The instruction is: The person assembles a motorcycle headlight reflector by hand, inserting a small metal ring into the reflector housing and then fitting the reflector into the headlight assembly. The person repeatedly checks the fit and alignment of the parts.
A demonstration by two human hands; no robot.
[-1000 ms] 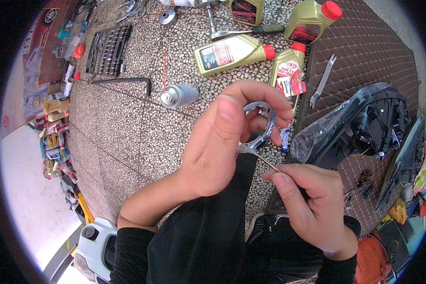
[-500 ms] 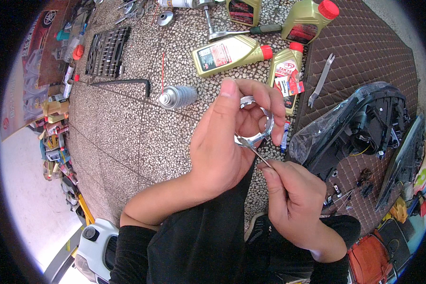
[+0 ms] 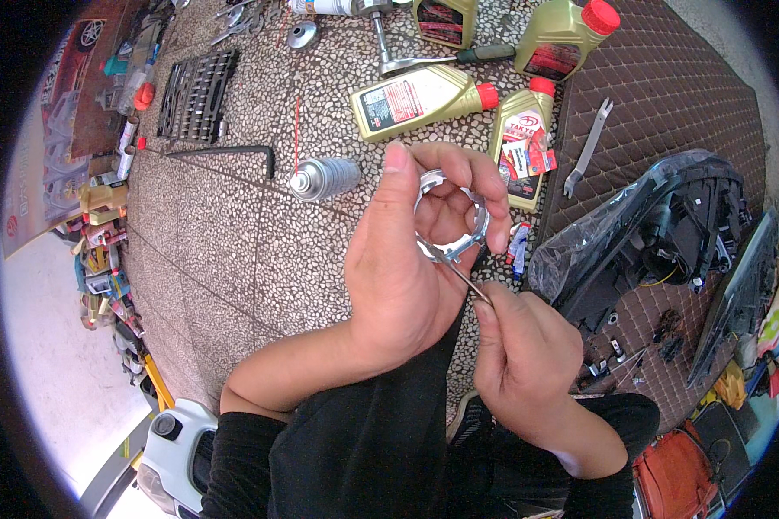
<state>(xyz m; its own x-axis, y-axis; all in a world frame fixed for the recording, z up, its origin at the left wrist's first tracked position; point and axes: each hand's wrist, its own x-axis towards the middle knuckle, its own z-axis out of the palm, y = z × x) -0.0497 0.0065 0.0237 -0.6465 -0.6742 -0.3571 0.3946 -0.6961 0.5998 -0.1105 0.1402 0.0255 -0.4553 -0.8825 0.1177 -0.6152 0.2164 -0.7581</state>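
Head view. The metal ring (image 3: 471, 244) is held above the pebbled floor (image 3: 234, 268) by the left hand (image 3: 394, 272), whose fingers are curved widely around its far side; the left hand is therefore nearer. From the right hand (image 3: 528, 350), the ring is found at about 11 o'clock. A thin metal tool (image 3: 468, 281) is pinched narrowly in the right fingers, its long axis laid between 10:30 and 4:30, its tip directed toward 10:30 at the ring's lower-left rim, near 7:30 on its face. Firm contact there cannot be confirmed. The ring's opening is turned up toward the camera, slightly tilted; its longest apparent extent is seen roughly from 11 to 5. A spray can (image 3: 331, 177) is noted between 9 and 10 o'clock from the ring.
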